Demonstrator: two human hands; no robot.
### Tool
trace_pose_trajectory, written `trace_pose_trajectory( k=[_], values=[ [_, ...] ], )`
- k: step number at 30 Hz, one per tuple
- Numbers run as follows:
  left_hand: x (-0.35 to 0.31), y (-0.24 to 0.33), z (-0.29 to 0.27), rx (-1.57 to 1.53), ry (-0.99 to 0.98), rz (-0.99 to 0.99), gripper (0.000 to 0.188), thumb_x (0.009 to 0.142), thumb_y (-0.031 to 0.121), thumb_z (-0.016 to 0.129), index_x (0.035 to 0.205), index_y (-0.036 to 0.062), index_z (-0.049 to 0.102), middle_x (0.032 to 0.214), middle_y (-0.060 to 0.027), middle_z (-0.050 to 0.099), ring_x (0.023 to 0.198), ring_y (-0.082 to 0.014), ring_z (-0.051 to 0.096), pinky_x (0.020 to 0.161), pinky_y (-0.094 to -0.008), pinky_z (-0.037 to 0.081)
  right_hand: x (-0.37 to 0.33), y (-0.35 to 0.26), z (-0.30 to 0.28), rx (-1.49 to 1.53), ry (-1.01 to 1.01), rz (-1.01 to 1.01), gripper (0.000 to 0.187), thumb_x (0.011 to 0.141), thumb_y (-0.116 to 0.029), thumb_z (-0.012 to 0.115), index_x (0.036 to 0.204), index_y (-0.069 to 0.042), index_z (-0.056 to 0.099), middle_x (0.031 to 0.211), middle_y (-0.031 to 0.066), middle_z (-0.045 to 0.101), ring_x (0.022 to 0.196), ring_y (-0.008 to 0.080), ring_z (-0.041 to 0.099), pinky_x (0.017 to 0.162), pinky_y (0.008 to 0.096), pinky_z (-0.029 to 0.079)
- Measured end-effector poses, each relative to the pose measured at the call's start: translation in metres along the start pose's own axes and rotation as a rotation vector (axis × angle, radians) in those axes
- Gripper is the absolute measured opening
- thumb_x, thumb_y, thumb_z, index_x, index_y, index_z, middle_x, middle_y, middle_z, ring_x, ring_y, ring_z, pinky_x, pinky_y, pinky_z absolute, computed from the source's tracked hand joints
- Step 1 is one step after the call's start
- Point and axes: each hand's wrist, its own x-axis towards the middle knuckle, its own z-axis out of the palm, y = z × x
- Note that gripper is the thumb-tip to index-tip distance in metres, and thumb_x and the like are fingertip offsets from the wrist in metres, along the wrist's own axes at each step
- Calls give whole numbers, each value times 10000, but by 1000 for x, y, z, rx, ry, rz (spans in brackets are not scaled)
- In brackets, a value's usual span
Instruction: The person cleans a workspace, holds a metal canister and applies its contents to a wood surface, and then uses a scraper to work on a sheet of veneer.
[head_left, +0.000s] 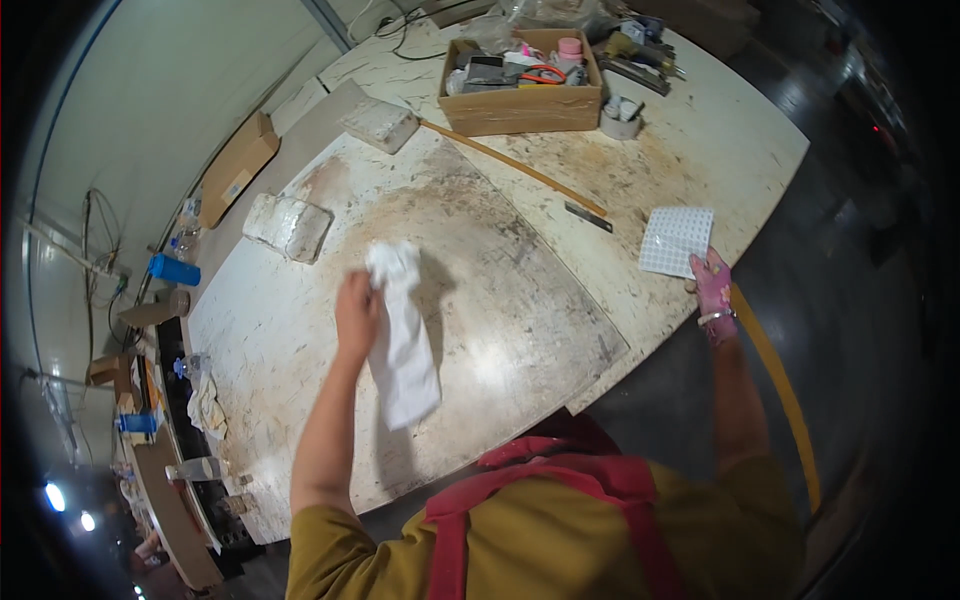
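Note:
My left hand [357, 312] grips a white cloth [408, 365] near its bunched upper end. The rest of the cloth hangs as a long strip above the stained table top [500, 290] and casts a shadow on it. Out at the table's right edge, my right hand [712, 283], in a pink glove, pinches the lower corner of a white sheet [677, 240] covered with rows of small round dots. A bracelet circles that wrist. Left of the sheet lies a short dark flat blade-like strip [588, 217], and a long thin wooden stick [515, 167] slants away behind it.
At the back, a cardboard box [520, 112] holds mixed tools and supplies, with a roll of tape [621, 122] beside it. Two wrapped blocks, one nearer [288, 227] and one farther [380, 124], sit on the left. A blue-labelled bottle [174, 269] lies past the left edge.

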Motion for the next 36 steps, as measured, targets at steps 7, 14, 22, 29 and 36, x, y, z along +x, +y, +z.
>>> trace_pose_trajectory(
  k=[7,14,22,29,36],
  values=[
    [150,-98,54,232,213,-142,303,795,114,552,1084,21,550,1040,-208,543,927,-371,529,812,-401,426,5,18,11,-341,111,-169,286,867,-162,503,1065,41,545,973,141,618,836,210,572,745,321,442],
    [163,-82,158,282,-109,-60,475,842,148,409,1312,104,364,1350,-147,354,1274,-282,286,1005,-468,250,-4,10,19,-460,128,-142,327,880,-213,504,1067,52,542,988,202,605,881,305,570,758,375,433],
    [226,-96,116,37,-267,-18,352,788,35,419,1123,22,528,1130,-198,540,1071,-355,486,936,-394,382,-4,19,10,-656,132,-168,330,892,-185,483,1118,54,513,1036,210,590,916,299,566,793,370,427],
    [92,40,145,-247,-442,405,377,868,156,422,1241,145,480,1321,-100,420,1257,-254,329,1077,-405,172,0,29,11,-521,181,-190,316,883,-174,506,1094,60,522,1019,199,602,891,268,575,783,352,439],
    [78,-6,72,-147,-277,32,380,785,8,400,1141,31,534,1204,-169,513,1122,-312,478,983,-373,342,6,43,-18,-445,208,-95,332,858,-214,535,1060,49,543,987,152,618,878,228,559,751,337,436]
  ],
)
